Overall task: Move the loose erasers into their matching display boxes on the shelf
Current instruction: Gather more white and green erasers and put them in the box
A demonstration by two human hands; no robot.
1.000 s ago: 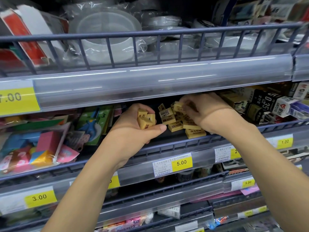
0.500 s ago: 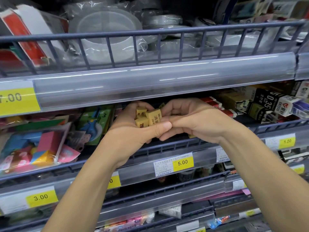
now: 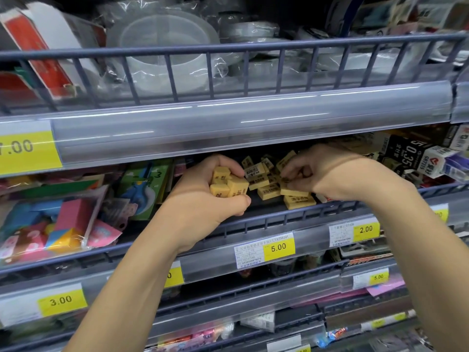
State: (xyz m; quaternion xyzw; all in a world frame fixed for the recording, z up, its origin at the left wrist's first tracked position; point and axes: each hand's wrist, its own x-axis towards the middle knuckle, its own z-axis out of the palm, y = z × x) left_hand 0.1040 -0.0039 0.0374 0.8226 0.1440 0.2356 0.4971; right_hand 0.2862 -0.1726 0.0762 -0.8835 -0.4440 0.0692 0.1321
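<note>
Your left hand (image 3: 203,196) grips a cluster of yellow erasers (image 3: 228,182) at the middle shelf (image 3: 279,217) of a stationery display, fingers and thumb curled round the blocks so that several printed faces show between them. Just to the right, your right hand (image 3: 327,176) reaches into the same shelf, its fingertips (image 3: 288,179) pinching at a loose eraser on top of a pile of yellow erasers (image 3: 279,184). That pile lies jumbled on the dark shelf floor behind the low rail, between your two hands, some blocks flat and some tilted; whether a display box sits under them cannot be told.

Left of your left hand stands a green card pack (image 3: 144,189), and farther left a clear packet of pink, blue and yellow pieces (image 3: 55,224). At the right end of the shelf sit dark and white pencil-lead boxes (image 3: 416,158), one marked 0.35. A yellow price label (image 3: 279,247) reading 5.00 hangs on the rail below the pile, with another (image 3: 365,229) reading 2.00 to its right and one (image 3: 61,301) reading 3.00 lower left. On the shelf above, behind a blue wire rail (image 3: 228,49), lie rolls of clear tape in wrappers (image 3: 162,49).
</note>
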